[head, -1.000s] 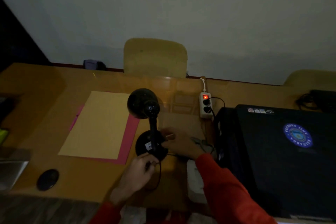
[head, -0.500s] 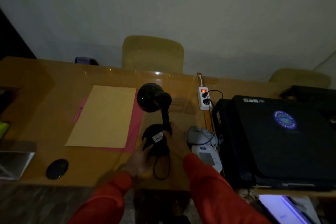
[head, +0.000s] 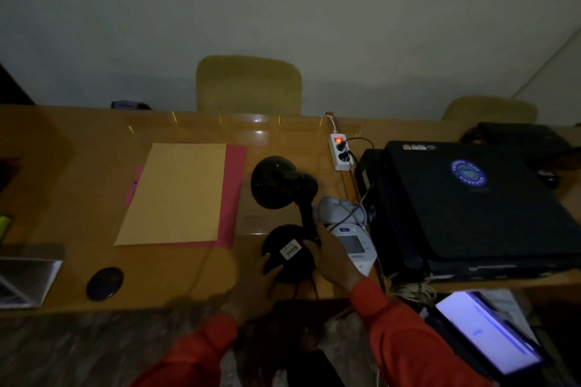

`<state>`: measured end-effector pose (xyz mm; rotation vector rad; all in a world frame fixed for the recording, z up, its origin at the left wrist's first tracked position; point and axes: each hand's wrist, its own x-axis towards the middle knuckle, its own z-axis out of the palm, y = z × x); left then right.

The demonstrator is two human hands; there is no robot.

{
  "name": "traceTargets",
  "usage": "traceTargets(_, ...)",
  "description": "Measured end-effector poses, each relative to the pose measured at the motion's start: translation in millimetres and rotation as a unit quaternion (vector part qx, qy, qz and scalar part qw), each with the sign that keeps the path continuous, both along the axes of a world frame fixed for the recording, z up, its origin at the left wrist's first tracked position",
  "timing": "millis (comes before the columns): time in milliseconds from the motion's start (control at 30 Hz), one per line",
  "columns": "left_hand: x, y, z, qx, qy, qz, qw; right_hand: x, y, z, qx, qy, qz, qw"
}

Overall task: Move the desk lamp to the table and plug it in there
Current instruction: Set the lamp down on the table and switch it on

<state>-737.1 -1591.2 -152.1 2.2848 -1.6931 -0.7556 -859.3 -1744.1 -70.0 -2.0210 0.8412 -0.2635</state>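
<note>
A black desk lamp (head: 284, 185) stands on the wooden table (head: 78, 166), its round base (head: 287, 253) bearing a white label near the front edge. My left hand (head: 256, 287) touches the base's lower left side. My right hand (head: 334, 258) grips the base's right side by the stem. The lamp's black cord (head: 309, 287) loops off the front edge of the table. A white power strip (head: 339, 152) with a lit red switch lies behind the lamp, with two black plugs in it.
A yellow folder on a pink one (head: 179, 195) lies left of the lamp. A white blood-pressure monitor (head: 356, 245) sits right beside the base. A black laptop on a bag (head: 471, 207) fills the right. A dark round disc (head: 104, 283) lies front left. Chairs (head: 248, 85) stand behind the table.
The lamp has been set further right, beside the monitor, with its base flat on the table. Both hands stayed on the base.
</note>
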Motion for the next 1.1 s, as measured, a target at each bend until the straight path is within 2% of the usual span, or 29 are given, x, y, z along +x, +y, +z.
traceTargets(100, -10.7, 3.6, 1.3, 0.002, 0.003, -0.018, 1.000, -13.2, -1.3, -7.4, -0.037, 0.013, -0.009, 0.999)
traceTargets(367, -29.4, 9.6, -3.2, 0.014, -0.012, -0.007, 1.000, -26.4, -1.2, 2.2, -0.055, -0.010, 0.011, 0.998)
traceTargets(500, -27.7, 4.2, -0.1, 0.010, -0.004, 0.015, 1.000, -15.4, -3.7, 44.2, 0.000, -0.083, -0.012, 0.997)
traceTargets(633, -19.3, -9.5, 2.1, -0.020, -0.028, 0.033, 0.999, -2.1, -5.5, 85.6, -0.035, -0.168, -0.003, 0.985)
traceTargets(833, -6.4, -32.3, 2.4, 0.033, -0.071, 0.017, 0.997, 11.5, -5.3, 97.3, -0.131, -0.172, 0.001, 0.976)
traceTargets(1100, -8.6, -37.1, 2.9, 0.061, -0.090, 0.015, 0.994, 9.0, -4.9, 89.5, -0.098, -0.201, 0.009, 0.975)
